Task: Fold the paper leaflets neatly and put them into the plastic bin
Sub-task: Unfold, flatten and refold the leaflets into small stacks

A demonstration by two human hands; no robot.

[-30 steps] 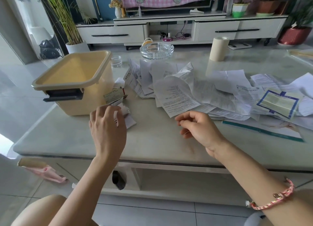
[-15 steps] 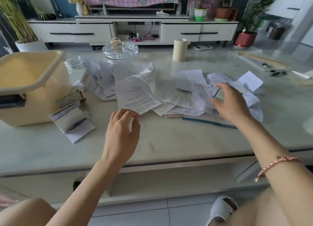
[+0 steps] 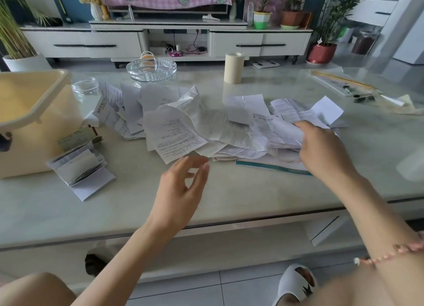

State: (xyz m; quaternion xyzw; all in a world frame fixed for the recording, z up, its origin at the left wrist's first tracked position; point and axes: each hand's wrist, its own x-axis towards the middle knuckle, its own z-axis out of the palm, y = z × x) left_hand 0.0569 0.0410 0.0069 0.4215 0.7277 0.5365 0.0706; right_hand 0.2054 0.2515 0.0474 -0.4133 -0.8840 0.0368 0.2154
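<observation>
Leaflets (image 3: 206, 124): most sit in a loose unfolded pile mid-worktop (image 3: 229, 197), sheets overlapping and creased. One folded stack (image 3: 80, 170) lies flat on the worktop just beside the plastic bin (image 3: 29, 103), outside it, not in. The bin is at the far left, lid off; you see only part of its inside and no paper there, the bottom is hidden. My read: early in the job, a few pieces folded, none binned that I can confirm, the bulk of the pile left to do. Your right hand (image 3: 321, 149) is at the pile's right end, fingers curled into a top sheet (image 3: 282, 131), looks like a grasp; thumb hidden. Your left hand (image 3: 181, 191) hangs over bare worktop just short of the pile's near edge, fingers loose and spread, holding nothing. Writing: dense small print on every sheet, bold characters on one (image 3: 101, 106) near the bin, none readable; no brand I can make out. A teal-edged booklet (image 3: 270, 166) lies under the pile; glass ashtray (image 3: 151, 68) and tape roll (image 3: 233, 68) stand behind it.
</observation>
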